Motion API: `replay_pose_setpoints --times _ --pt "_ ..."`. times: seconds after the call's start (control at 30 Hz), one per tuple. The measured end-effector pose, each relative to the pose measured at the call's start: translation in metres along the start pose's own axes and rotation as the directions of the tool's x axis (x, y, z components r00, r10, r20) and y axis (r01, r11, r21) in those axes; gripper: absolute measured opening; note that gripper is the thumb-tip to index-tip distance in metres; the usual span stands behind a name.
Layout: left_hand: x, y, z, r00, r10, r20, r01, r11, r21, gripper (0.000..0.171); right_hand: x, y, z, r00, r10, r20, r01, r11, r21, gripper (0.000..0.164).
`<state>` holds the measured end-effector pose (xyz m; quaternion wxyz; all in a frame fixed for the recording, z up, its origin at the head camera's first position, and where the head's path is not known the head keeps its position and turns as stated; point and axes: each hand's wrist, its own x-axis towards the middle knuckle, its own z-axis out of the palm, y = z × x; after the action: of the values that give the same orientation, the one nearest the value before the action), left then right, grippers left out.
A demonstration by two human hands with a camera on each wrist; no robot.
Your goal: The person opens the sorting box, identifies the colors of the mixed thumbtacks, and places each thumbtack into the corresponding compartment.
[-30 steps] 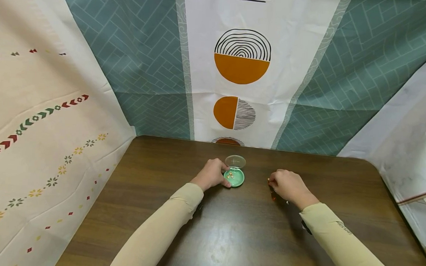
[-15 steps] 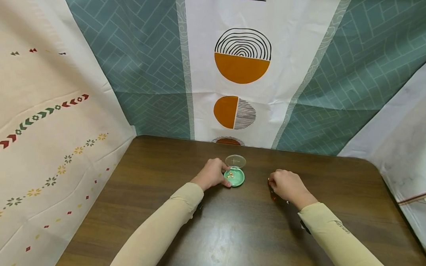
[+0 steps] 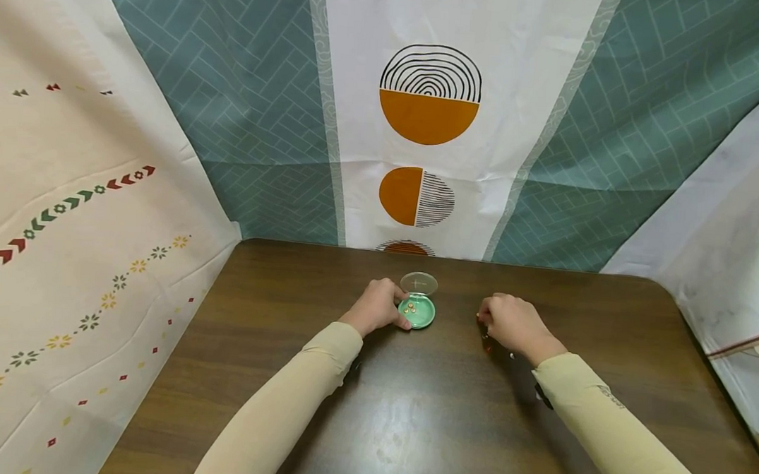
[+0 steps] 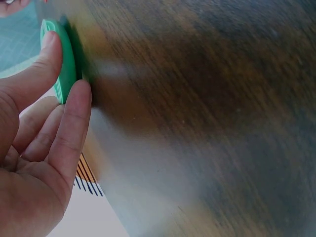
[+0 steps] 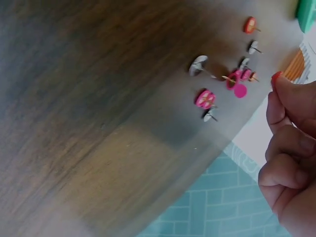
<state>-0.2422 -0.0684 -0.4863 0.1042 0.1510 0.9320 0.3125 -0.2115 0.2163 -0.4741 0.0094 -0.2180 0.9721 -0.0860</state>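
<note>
A small round green case [image 3: 423, 319] stands on the table with its clear lid [image 3: 418, 283] tipped up at the back. Several tiny tacks [image 3: 410, 308] lie inside it, toward the left. My left hand [image 3: 373, 309] grips the case's left side, its thumb on the green rim [image 4: 69, 74] in the left wrist view. Right of the case, my right hand [image 3: 512, 322] pinches a small red thumbtack [image 5: 277, 75] between thumb and index finger, other fingers curled. Most of that tack is hidden by the fingertips. Loose thumbtacks lie below this hand, including a silver one [image 5: 198, 65] and a pink one [image 5: 205, 98].
Beside these on the brown wooden table [image 3: 373, 392] lie a red-orange tack [image 5: 251, 24] and a pink cluster [image 5: 240, 90]. Patterned cloth [image 3: 270, 119] hangs behind the table's back edge, and pale cloth [image 3: 67, 252] hangs at the left.
The head view has shifted slightly. My right hand has risen a little near the loose tacks; my left hand stays on the case.
</note>
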Motion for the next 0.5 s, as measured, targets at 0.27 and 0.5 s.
replay_pose_setpoints --times 0.27,0.5 --pt "0.001 0.001 -0.002 1.0 0.0 0.005 0.0 1.0 0.007 0.061 0.004 -0.003 -0.011 0.992 0.123 0.04 -0.129 0.943 0.307 0.013" --pt "-0.001 0.001 -0.002 1.0 -0.013 0.01 0.013 1.0 0.004 0.06 0.006 -0.009 -0.017 0.982 0.173 0.075 -0.185 0.814 0.55 0.018"
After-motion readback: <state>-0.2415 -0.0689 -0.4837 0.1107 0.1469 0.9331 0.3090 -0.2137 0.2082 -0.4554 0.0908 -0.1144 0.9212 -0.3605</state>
